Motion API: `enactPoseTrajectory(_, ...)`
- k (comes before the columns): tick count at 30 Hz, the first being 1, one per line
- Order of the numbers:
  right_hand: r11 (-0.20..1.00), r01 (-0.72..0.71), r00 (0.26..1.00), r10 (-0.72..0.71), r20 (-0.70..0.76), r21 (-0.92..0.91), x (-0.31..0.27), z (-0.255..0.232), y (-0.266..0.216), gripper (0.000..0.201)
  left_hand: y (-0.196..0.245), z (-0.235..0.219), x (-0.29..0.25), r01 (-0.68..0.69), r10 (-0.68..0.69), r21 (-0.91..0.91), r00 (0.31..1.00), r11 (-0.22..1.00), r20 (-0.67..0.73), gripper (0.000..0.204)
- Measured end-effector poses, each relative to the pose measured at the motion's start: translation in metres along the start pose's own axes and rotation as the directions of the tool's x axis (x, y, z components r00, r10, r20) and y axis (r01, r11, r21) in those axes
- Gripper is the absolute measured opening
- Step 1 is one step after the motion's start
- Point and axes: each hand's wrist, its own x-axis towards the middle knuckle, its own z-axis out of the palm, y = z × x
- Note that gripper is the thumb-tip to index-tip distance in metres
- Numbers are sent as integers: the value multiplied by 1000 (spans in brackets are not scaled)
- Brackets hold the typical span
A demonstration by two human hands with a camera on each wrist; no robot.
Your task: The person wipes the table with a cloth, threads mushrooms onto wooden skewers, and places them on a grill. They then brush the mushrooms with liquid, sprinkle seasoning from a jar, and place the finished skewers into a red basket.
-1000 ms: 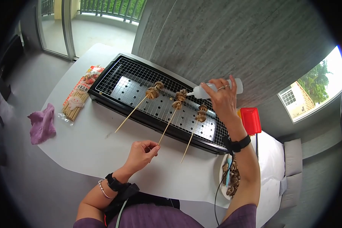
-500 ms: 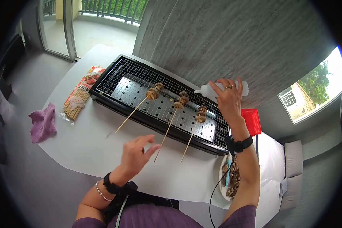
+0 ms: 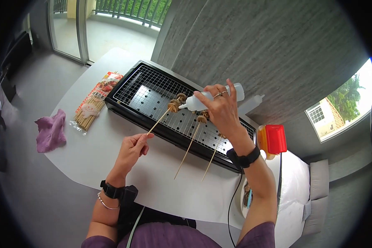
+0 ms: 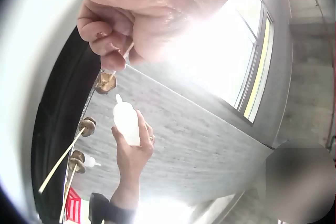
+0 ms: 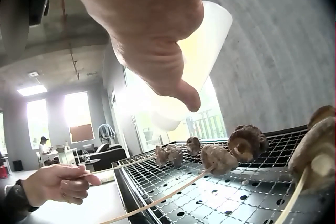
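Grey wall (image 3: 268, 41), upper rt of frame; white surface (image 3: 87, 159) below, bearing blk grill (image 3: 126, 113) at ctr. My L hand (image 3: 130, 151) has fingers pinching the leftmost skewer (image 3: 158, 122), ctr, prob. to steady it; my R hand (image 3: 225, 107) grips the bottle (image 3: 193, 102), tipped nozzle-first at its mushrooms (image 3: 174, 106), presumably for aim. Rightmost skewer (image 3: 211, 165): top mostly hidden by R hand. Plate (image 3: 242, 206), lower rt, part-covered. Bottle contents: can't tell.
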Motion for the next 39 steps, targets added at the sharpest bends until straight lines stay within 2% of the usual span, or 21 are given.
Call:
enactPoseTrajectory(2,997,60,998,-61,-2,-53,2,5,-3,40,1,-2,-1,60,-55,-148,998,987,39,29)
enactPoseTrajectory(6,997,71,997,-72,-20,-23,9,9,-3,39,2,-2,-1,63,-54,-149,996,987,68,27)
enactPoseTrajectory(8,989,-48,999,48,-4,-142,11,12,7,39,-1,-3,-2,92,-82,-144,994,985,77,25)
enactPoseTrajectory(12,986,-64,998,60,-30,-152,10,12,16,39,-3,-4,-2,114,-106,-167,993,979,60,24)
enactPoseTrajectory(14,999,41,999,-41,-23,-16,8,7,2,39,-3,-5,-1,126,-116,-189,991,974,65,24)
enactPoseTrajectory(18,996,84,996,-84,1,27,9,10,-3,40,-4,-4,-1,130,-122,-177,991,976,55,22)
enactPoseTrajectory(20,993,-35,999,33,-18,-117,11,16,13,41,-6,-4,-1,126,-119,-178,992,976,49,21)
enactPoseTrajectory(24,987,-101,995,98,-27,-126,7,12,19,42,-8,-5,-1,113,-105,-177,993,978,54,20)
enactPoseTrajectory(26,999,-18,999,17,-45,-33,6,6,5,41,-10,-3,-1,51,-48,-130,999,990,21,19)
enactPoseTrajectory(27,999,-22,999,20,-43,-35,5,6,4,41,-11,-2,0,52,-50,-129,998,990,25,19)
enactPoseTrajectory(29,998,66,996,-66,-55,-10,4,7,3,41,-15,-1,1,-44,44,-58,999,997,-12,17)
enactPoseTrajectory(30,998,61,997,-62,-53,-10,3,6,8,41,-15,0,-1,-41,41,-56,999,998,-8,17)
enactPoseTrajectory(32,983,-26,999,17,-50,-182,3,3,23,41,-15,5,-3,-93,98,53,990,994,-99,15)
enactPoseTrajectory(34,979,-39,999,31,-43,-199,2,-3,23,41,-13,8,-5,-132,146,119,983,984,-113,15)
enactPoseTrajectory(37,992,27,999,-32,-38,-121,2,-12,8,37,-13,13,-6,-202,238,238,962,950,-135,13)
enactPoseTrajectory(39,987,140,990,-142,-18,-80,4,-15,0,34,-14,17,-6,-235,285,288,948,928,-142,12)
